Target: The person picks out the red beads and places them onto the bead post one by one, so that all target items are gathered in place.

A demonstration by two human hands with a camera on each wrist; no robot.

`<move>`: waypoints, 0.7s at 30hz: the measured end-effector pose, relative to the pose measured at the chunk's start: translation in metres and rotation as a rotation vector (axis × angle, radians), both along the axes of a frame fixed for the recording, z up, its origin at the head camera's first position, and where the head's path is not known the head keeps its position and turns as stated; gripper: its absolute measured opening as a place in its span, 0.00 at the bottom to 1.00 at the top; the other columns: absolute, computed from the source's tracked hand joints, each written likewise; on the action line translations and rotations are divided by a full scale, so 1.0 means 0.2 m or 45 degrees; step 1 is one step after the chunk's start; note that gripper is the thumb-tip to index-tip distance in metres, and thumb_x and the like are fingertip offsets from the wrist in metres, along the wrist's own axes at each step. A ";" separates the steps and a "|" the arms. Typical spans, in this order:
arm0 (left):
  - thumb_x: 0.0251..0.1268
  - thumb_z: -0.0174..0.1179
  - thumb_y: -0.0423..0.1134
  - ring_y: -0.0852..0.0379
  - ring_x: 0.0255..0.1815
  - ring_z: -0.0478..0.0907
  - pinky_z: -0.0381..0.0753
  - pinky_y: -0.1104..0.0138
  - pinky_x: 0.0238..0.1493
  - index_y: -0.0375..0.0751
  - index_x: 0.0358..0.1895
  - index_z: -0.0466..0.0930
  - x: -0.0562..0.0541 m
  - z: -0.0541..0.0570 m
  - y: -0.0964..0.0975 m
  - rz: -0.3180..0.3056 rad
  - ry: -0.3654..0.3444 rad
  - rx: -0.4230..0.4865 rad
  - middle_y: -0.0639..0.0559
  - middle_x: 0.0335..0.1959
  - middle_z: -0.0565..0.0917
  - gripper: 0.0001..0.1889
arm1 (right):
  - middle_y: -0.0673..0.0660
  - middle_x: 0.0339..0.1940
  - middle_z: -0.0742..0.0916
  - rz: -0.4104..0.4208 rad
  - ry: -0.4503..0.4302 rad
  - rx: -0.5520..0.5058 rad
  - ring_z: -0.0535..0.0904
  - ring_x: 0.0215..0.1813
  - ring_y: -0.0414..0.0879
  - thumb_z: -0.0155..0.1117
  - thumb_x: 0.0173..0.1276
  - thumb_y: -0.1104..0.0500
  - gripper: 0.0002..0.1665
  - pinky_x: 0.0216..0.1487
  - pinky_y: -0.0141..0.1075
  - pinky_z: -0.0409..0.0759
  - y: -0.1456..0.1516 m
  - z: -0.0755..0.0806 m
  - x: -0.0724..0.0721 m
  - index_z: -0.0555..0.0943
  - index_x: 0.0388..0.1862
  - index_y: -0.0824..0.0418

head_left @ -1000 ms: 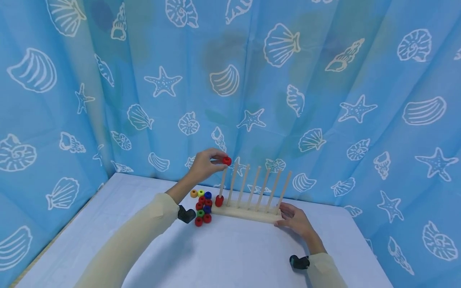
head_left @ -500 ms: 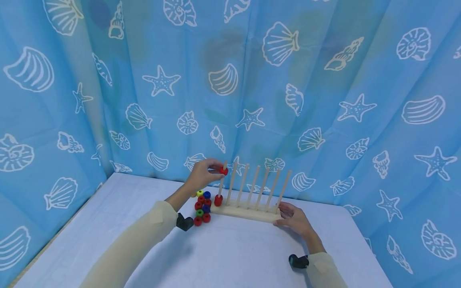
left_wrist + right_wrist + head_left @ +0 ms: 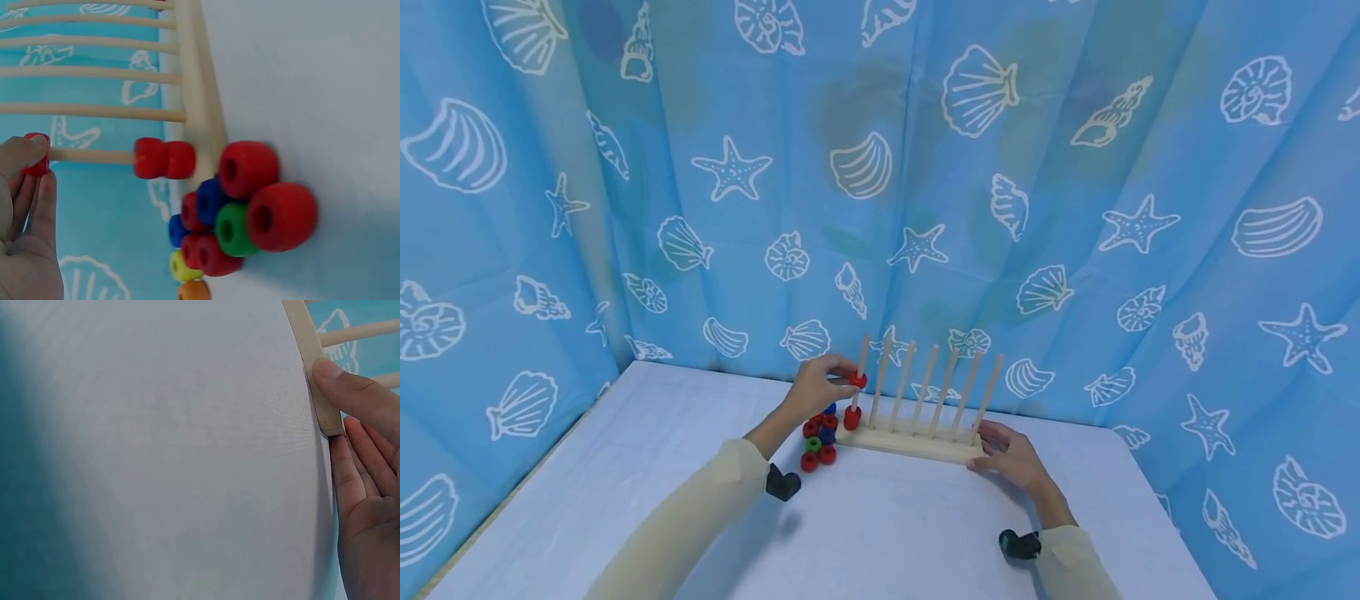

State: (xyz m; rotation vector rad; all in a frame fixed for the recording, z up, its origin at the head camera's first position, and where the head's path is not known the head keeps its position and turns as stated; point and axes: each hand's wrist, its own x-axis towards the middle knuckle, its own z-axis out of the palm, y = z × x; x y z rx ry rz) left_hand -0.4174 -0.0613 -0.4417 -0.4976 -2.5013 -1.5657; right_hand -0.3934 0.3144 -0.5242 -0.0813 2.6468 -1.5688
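My left hand point(image 3: 817, 386) pinches a red bead point(image 3: 858, 381) between thumb and fingertips. The bead is threaded on the leftmost peg point(image 3: 90, 156) of a wooden peg rack point(image 3: 917, 446), partway down. Below it, at the foot of the same peg, sit two red beads point(image 3: 150, 158), one against the other. The rack's other pegs carry no beads. My right hand point(image 3: 1018, 460) holds the right end of the rack's base point(image 3: 322, 403), thumb on the front face and fingers around the end.
Left of the rack lies a cluster of loose beads: several red point(image 3: 282, 217), a green point(image 3: 230, 230), blue ones point(image 3: 211, 199), a yellow point(image 3: 181, 269) and an orange point(image 3: 194, 291). A white-covered table point(image 3: 910, 525) is underneath. A blue shell-print curtain point(image 3: 880, 225) hangs behind.
My left hand has brought the red bead from the tip of the leftmost peg down along it, past its middle. My right hand keeps its hold on the rack's end.
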 end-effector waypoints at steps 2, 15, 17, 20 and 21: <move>0.55 0.71 0.32 0.52 0.47 0.82 0.84 0.63 0.45 0.40 0.48 0.83 0.00 -0.03 0.00 0.008 -0.016 -0.008 0.50 0.44 0.83 0.16 | 0.64 0.69 0.73 0.000 0.000 -0.009 0.68 0.70 0.58 0.82 0.46 0.60 0.51 0.63 0.41 0.72 0.00 0.00 0.00 0.68 0.70 0.61; 0.56 0.70 0.33 0.49 0.49 0.82 0.85 0.62 0.44 0.41 0.48 0.82 0.01 -0.15 0.00 0.040 -0.080 -0.046 0.49 0.46 0.83 0.15 | 0.65 0.69 0.73 0.004 0.012 -0.008 0.67 0.70 0.59 0.82 0.46 0.59 0.52 0.63 0.42 0.71 0.00 0.01 0.00 0.68 0.70 0.62; 0.56 0.71 0.33 0.50 0.48 0.82 0.85 0.62 0.44 0.41 0.48 0.83 0.01 -0.16 0.01 0.050 -0.084 -0.055 0.49 0.45 0.83 0.16 | 0.64 0.69 0.73 0.001 0.009 -0.008 0.67 0.70 0.58 0.82 0.46 0.59 0.52 0.64 0.43 0.71 0.00 0.01 0.00 0.68 0.70 0.61; 0.55 0.71 0.33 0.51 0.47 0.83 0.85 0.64 0.43 0.41 0.48 0.83 0.02 -0.17 0.01 0.056 -0.080 -0.063 0.49 0.45 0.84 0.16 | 0.64 0.69 0.73 0.000 0.007 -0.018 0.67 0.70 0.58 0.82 0.46 0.60 0.51 0.64 0.43 0.71 0.00 0.00 0.01 0.68 0.70 0.62; 0.55 0.71 0.32 0.51 0.47 0.83 0.85 0.64 0.43 0.41 0.48 0.83 0.02 -0.18 0.01 0.055 -0.079 -0.058 0.49 0.45 0.84 0.16 | 0.64 0.69 0.73 -0.001 0.005 -0.024 0.67 0.70 0.58 0.82 0.46 0.60 0.51 0.64 0.43 0.71 0.00 0.00 0.01 0.68 0.70 0.61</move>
